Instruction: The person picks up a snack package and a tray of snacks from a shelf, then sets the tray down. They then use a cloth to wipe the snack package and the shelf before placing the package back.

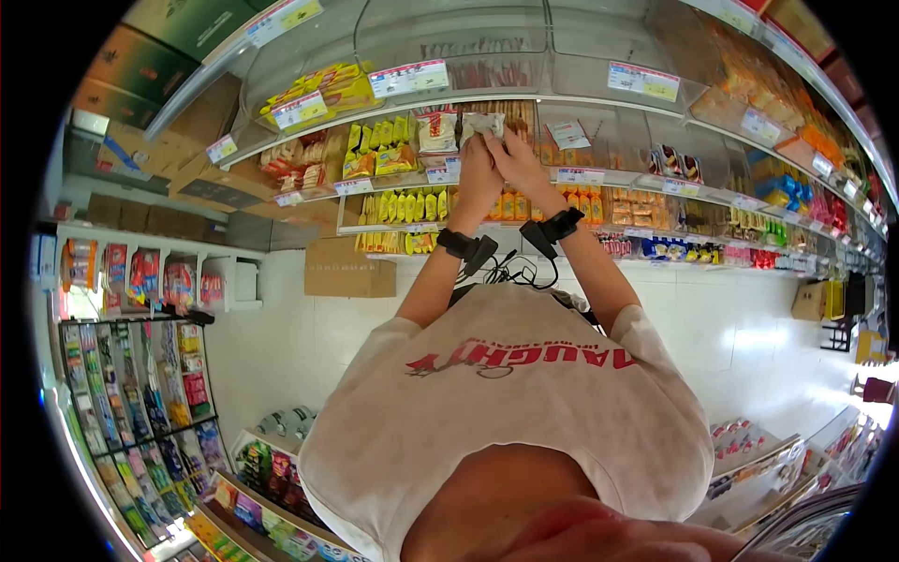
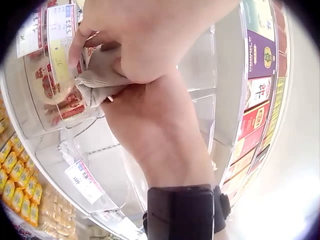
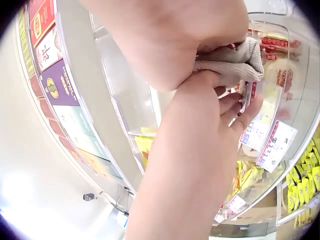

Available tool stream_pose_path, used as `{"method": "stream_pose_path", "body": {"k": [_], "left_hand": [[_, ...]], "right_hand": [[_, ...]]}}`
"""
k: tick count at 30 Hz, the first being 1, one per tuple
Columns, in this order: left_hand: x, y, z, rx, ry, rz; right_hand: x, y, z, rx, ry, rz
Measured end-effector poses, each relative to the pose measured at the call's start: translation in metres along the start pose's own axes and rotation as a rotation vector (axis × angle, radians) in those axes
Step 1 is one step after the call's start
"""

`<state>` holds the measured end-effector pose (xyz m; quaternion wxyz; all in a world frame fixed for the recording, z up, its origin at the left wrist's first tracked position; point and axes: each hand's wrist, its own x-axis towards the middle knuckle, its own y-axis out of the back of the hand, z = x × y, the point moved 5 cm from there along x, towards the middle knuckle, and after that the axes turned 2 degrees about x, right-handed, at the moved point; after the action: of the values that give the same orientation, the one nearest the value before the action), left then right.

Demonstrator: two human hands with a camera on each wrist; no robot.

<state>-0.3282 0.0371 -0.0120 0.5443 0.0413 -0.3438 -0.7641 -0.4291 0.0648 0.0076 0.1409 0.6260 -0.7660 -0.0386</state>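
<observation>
A folded grey cloth with a ribbed edge [image 2: 100, 75] lies bunched between my two hands, at the front of a clear shelf bin. My left hand [image 1: 479, 176] grips it, thumb on the cloth and fingers near the price labels [image 3: 268, 135]. My right hand [image 1: 521, 164] also grips the cloth, close beside the left; its fingertips are mostly hidden. Next to the cloth, packets with red print [image 1: 437, 131] sit in the bin. Both wrists wear black bands.
Yellow snack packets [image 1: 382, 136] fill bins to the left. Wrapped orange cakes [image 1: 515, 206] lie on the shelf below. A clear bin divider wall [image 1: 609, 131] stands to the right. A cardboard box [image 1: 349, 267] sits on the floor; dark cables [image 1: 510, 270] hang at my waist.
</observation>
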Motion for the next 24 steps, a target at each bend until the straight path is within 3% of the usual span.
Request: {"method": "stream_pose_path", "body": {"k": [3,4,9,12,16,18,19,21,24], "left_hand": [[0.001,0.0,-0.006,-0.03,0.033,0.006],[0.003,0.003,-0.004,0.041,-0.024,0.043],[0.021,0.01,-0.002,0.382,-0.26,0.212],[0.037,-0.006,-0.011,0.409,0.11,-0.077],[0.045,-0.007,-0.007,0.491,0.071,-0.052],[0.043,-0.001,-0.006,0.531,-0.002,0.004],[0.042,0.004,-0.006,0.446,0.03,-0.007],[0.044,0.018,-0.003,0.275,0.083,-0.028],[0.027,0.039,0.018,-0.089,0.162,-0.19]], "right_hand": [[-0.005,0.005,-0.001,0.047,0.082,0.142],[-0.005,0.007,0.001,0.041,0.136,0.21],[-0.01,0.014,0.011,0.063,0.049,0.33],[-0.009,0.014,0.019,0.09,0.076,0.354],[-0.016,0.016,0.02,0.185,0.182,0.399],[-0.025,0.021,0.019,0.242,-0.002,0.334],[-0.032,0.024,0.018,0.272,-0.093,0.302],[-0.044,0.035,0.021,0.284,-0.104,0.384],[-0.053,0.054,0.029,0.358,-0.2,0.408]]}}
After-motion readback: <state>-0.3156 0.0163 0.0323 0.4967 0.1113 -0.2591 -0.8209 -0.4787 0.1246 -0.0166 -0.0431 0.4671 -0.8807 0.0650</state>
